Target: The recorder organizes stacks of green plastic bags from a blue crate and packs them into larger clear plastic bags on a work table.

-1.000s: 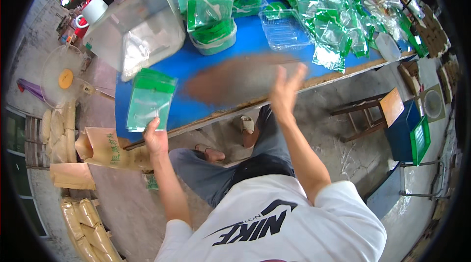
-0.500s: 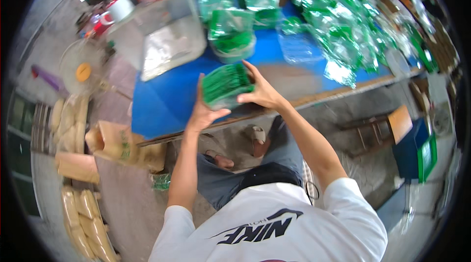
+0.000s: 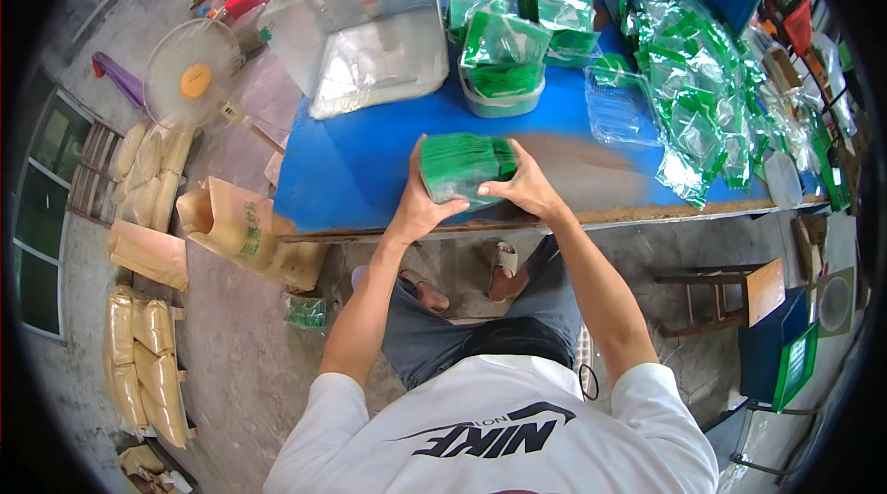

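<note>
Between my two hands is a thick stack of clear plastic bags with green edges, held just above the front part of the blue table. My left hand is closed on its left side, the thumb along the near face. On the right end, my right hand grips it, with the thumb pressed on the front corner. Just beyond the stack stands a plastic tub filled with more green-edged bags.
A clear lidless bin stands at the back left. At right lie a clear tray and a heap of green and clear bags. On the floor are a brown paper sack, a wooden stool and a fan.
My view has turned, so the table and everything on it sit further right in the picture. Both hands still hold the stack, whose cut edges now face up more evenly.
</note>
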{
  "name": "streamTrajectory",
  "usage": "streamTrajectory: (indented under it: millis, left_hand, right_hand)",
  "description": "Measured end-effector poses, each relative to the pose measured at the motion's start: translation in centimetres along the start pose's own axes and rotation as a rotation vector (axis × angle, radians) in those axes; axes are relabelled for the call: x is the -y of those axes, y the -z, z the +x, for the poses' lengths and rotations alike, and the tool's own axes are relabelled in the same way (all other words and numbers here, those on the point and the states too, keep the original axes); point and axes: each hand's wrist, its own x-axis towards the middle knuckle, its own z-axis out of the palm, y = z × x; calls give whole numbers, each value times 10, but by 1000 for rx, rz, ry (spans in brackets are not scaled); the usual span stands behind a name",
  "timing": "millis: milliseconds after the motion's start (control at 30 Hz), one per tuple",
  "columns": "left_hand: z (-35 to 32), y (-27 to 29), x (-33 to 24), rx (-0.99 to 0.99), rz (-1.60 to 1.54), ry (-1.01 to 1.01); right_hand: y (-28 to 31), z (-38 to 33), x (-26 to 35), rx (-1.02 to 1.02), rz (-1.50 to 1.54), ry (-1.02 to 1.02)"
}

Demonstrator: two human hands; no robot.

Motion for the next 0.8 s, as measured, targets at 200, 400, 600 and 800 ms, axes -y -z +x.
streamTrajectory:
  millis: [200, 400, 600, 800]
  left_hand:
    - [11, 9, 12, 15, 197, 7]
    - [-8, -2, -6, 53, 40, -41]
    - [-10, -6, -65, -112, -401, 69]
    - [-11, -37, -75, -636, -653, -3]
  right_hand:
    - [8, -16, 73, -154, -428, 482]
    - [-23, 14, 72, 160, -1241, 692]
    - [7, -1, 68, 221, -254, 27]
    - [-39, -21, 71, 70, 41, 57]
